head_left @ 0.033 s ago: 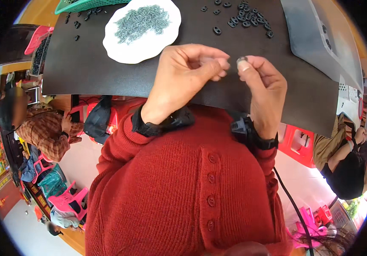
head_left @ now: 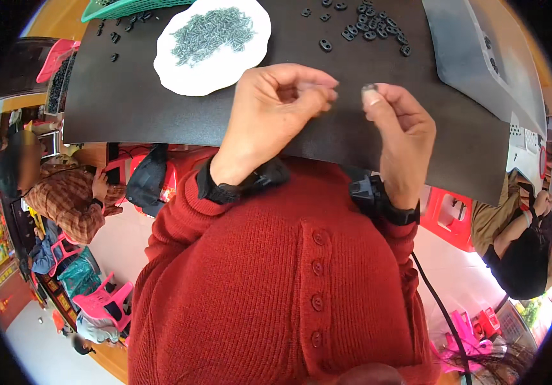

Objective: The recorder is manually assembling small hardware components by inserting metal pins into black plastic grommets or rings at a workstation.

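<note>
My left hand (head_left: 281,106) is held over the near part of the table with thumb and fingers pinched together. Whatever lies in that pinch, if anything, is too small to make out. Across a gap, my right hand (head_left: 404,122) pinches a small dark piece (head_left: 369,86) between thumb and forefinger; its kind is unclear. Beyond my left hand stands a white scalloped plate (head_left: 168,77), bearing a heap of small grey metal springs (head_left: 212,35). Small black oval parts with holes (head_left: 370,25) lie in a loose group farther back on the right.
A green basket (head_left: 135,9) stands at the far left of the dark table (head_left: 128,112), near scattered black bits (head_left: 115,37). A translucent plastic bin (head_left: 465,58) is on the right. People sit on the left (head_left: 67,192) and right (head_left: 519,237), among red and pink stools (head_left: 446,215).
My hands have moved slightly apart, the left one to the left and the right one a little to the right. Both stay pinched.
</note>
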Available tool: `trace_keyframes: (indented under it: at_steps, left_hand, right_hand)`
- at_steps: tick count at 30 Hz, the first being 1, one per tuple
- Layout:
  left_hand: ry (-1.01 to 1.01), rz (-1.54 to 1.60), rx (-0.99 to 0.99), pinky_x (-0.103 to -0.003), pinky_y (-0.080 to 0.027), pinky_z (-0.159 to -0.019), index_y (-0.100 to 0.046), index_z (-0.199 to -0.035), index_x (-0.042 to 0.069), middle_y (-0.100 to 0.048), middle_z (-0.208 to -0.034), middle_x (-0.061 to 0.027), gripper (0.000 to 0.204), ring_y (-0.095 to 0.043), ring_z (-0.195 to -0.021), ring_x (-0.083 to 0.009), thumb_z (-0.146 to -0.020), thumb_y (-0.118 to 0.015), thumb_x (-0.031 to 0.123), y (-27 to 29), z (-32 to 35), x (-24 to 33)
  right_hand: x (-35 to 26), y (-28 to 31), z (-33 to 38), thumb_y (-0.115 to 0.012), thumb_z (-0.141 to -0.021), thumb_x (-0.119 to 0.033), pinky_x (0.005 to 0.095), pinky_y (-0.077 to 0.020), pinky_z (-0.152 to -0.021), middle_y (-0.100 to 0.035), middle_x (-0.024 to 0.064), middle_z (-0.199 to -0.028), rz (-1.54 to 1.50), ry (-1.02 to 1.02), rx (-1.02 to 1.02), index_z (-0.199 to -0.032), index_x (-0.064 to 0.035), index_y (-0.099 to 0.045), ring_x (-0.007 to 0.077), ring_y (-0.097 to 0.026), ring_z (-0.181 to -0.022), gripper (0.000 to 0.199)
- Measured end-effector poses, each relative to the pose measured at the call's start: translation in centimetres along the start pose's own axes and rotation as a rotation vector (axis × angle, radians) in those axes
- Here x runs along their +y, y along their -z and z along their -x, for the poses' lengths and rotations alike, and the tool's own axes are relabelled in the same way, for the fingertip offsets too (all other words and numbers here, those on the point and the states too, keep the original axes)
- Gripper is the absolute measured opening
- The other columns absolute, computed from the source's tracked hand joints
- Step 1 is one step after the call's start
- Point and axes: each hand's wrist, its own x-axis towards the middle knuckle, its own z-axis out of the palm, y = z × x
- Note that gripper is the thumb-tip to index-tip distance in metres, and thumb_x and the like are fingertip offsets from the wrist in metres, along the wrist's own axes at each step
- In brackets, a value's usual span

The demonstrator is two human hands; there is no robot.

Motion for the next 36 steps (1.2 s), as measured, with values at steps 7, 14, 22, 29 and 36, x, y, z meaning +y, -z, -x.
trace_keyframes:
  at_steps: [7,14,22,29,36]
  left_hand:
    - [0.090,-0.601,0.041,-0.023,-0.052,-0.072,-0.076,-0.112,0.001,-0.075,-0.097,-0.0017,0.015,-0.064,-0.083,-0.0069,-0.099,-0.072,0.008,1.1,1.8,2.6]
    - [-0.029,-0.835,-0.054,-0.029,-0.048,-0.068,-0.075,-0.107,0.000,-0.076,-0.095,-0.0027,0.016,-0.066,-0.081,-0.0109,-0.094,-0.074,0.009,-2.6,0.2,7.6]
    - [-0.097,-0.897,-0.265,-0.028,-0.049,-0.067,-0.076,-0.104,0.000,-0.075,-0.084,-0.0062,0.014,-0.068,-0.075,-0.0111,-0.095,-0.074,0.011,-12.8,-4.1,10.7]
    - [0.226,-0.062,-0.311,-0.023,-0.057,-0.082,-0.075,-0.121,0.001,-0.079,-0.108,-0.0066,0.021,-0.071,-0.091,-0.0095,-0.106,-0.069,0.014,-17.4,-9.7,5.2]
    - [0.310,0.044,-0.323,-0.023,-0.058,-0.083,-0.075,-0.126,0.004,-0.080,-0.114,-0.0072,0.023,-0.073,-0.093,-0.0084,-0.108,-0.067,0.016,-16.7,-11.1,4.2]
  right_hand:
    - [-1.4,5.2,0.0,-0.075,-0.100,-0.012,0.0228,-0.0450,-0.082,-0.068,0.0026,-0.095,0.054,0.069,0.195,-0.111,0.0054,-0.074,0.0093,-0.059,-0.087,0.021]
    - [-1.8,10.8,-2.2,-0.073,-0.100,-0.011,0.0246,-0.0440,-0.080,-0.064,0.0022,-0.090,0.027,0.070,0.217,-0.107,0.0051,-0.072,0.0102,-0.057,-0.085,0.018]
    - [-4.4,19.3,-3.9,-0.072,-0.101,-0.010,0.0231,-0.0430,-0.077,-0.064,0.0032,-0.089,-0.120,0.075,0.287,-0.105,0.0052,-0.071,0.0106,-0.056,-0.081,0.016]
    - [-5.3,20.0,-4.9,-0.074,-0.100,-0.012,0.0224,-0.0462,-0.077,-0.072,0.0049,-0.095,-0.116,0.057,0.280,-0.112,0.0069,-0.074,0.0090,-0.060,-0.083,0.022]
    - [-4.8,20.5,-6.5,-0.076,-0.099,-0.012,0.0234,-0.0492,-0.082,-0.077,0.0071,-0.099,-0.025,-0.004,0.255,-0.117,0.0057,-0.077,0.0095,-0.064,-0.086,0.026]
